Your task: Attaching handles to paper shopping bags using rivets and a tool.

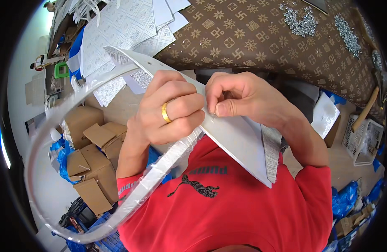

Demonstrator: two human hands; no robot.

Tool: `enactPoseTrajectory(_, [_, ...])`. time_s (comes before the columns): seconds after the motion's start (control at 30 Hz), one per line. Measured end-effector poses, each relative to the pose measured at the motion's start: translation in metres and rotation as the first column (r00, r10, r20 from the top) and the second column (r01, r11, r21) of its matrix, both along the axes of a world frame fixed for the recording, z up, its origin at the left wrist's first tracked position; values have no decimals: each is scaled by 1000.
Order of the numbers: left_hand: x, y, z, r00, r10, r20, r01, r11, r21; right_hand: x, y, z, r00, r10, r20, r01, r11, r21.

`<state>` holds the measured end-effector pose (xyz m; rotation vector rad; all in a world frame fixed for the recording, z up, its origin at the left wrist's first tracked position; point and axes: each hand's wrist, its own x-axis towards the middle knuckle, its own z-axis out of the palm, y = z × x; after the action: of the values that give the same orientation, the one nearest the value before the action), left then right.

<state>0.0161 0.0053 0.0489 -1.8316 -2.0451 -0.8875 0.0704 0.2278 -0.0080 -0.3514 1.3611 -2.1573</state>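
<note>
My left hand, with a gold ring on one finger, is closed around a white flat sheet piece that tapers to a point over my red shirt. My right hand pinches the edge of the same piece with thumb and forefinger, right beside the left fingertips. A long white strip wrapped in clear film loops out from under my left hand, curves round to the left and comes back below it.
A table with a brown patterned cloth carries piles of small silvery metal parts and white printed sheets. Cardboard boxes lie at the left. A white plastic basket and a wooden handle are at the right.
</note>
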Motion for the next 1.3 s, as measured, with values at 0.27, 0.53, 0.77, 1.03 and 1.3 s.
enactPoseTrajectory(0.27, [-3,11,1,998,-56,20,55,998,12,5,-3,19,991,-120,-59,130,968,214])
enactPoseTrajectory(0.53, [-3,22,14,987,119,106,-82,949,-304,-32,121,14,610,-322,-724,790,316,525])
enactPoseTrajectory(0.77, [-8,16,-2,993,100,65,-77,954,-288,-46,171,1,596,37,-802,803,-61,593])
enactPoseTrajectory(1.03, [-12,17,-6,996,91,5,-87,966,-244,-57,164,7,545,359,-758,838,-185,514])
enactPoseTrajectory(1.3, [-13,16,-15,994,79,-79,-93,976,-198,-47,175,23,620,-208,-756,759,-83,645])
